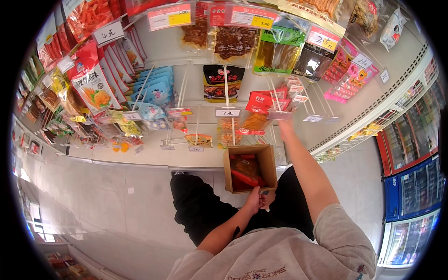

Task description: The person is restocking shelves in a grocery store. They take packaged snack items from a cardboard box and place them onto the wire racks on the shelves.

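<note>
My left hand (257, 202) holds the near side of an open cardboard box (227, 171) between my knees, its thumb at the rim. Inside the box lie red snack packets (246, 170). With my right arm stretched forward, my right hand (286, 126) is up at the hanging rack, beside a red and orange snack packet (257, 120) on a hook. A clear tag holder (279, 115) covers part of that hand, so its fingers cannot be made out. Another red packet (267, 101) hangs just above it.
Metal display hooks (226, 84) with price tags stick out towards me. Blue bags (150, 91) and red-and-white bags (94, 84) hang on the left. A white base shelf (129, 157) edges the tiled floor (105, 196). Drink coolers (413, 189) stand at the right.
</note>
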Available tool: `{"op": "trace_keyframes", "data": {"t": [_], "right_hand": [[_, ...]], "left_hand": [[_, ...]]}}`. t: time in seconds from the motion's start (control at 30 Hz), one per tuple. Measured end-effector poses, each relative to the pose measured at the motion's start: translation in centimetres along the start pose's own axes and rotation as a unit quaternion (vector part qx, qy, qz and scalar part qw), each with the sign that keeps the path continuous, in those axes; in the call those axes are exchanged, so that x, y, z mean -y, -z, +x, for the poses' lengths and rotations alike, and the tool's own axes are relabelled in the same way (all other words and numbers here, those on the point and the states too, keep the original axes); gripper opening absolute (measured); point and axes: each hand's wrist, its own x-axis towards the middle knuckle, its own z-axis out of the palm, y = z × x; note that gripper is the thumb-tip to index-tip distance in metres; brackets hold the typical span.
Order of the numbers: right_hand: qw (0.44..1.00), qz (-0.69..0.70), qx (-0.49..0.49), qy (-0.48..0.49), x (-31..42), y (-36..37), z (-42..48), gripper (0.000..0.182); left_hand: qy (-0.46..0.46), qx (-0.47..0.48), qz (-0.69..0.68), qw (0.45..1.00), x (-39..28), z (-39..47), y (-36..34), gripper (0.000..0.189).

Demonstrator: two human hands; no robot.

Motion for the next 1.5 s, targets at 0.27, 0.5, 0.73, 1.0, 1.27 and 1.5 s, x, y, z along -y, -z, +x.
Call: {"op": "trace_keyframes", "data": {"t": [0.27, 0.5, 0.73, 1.0, 1.27, 1.5], "right_hand": [[0.975, 0.155, 0.09, -0.135, 1.3, -1.1, -3.5, 0.017], [0.962, 0.211, 0.132, -0.113, 3.4, -0.3, -7.7, 0.018], [0.952, 0.234, 0.155, -0.125, 5.7, 1.9, -12.6, 0.021], [0.964, -0.123, 0.228, -0.055, 0.6, 1.4, -15.4, 0.021], [0.893, -0.323, 0.256, 0.18, -4.0, -0.1, -17.2, 0.015], [0.849, -0.381, 0.322, 0.173, -5.7, 1.5, -18.5, 0.017]], "left_hand": [[-0.006, 0.013, 0.003, 1.0, 0.1, 0.6, 0.9, 0.042], [-0.005, 0.012, 0.003, 1.0, 0.2, 0.7, 0.5, 0.042], [-0.009, 0.009, 0.004, 1.0, 0.3, 0.4, 0.7, 0.038], [-0.007, 0.01, 0.008, 1.0, 0.4, 0.5, 0.5, 0.039], [-0.015, 0.005, 0.011, 1.0, -0.1, 0.2, 0.7, 0.037], [-0.011, 0.013, 0.013, 1.0, -0.2, -0.5, 0.5, 0.039]]}}
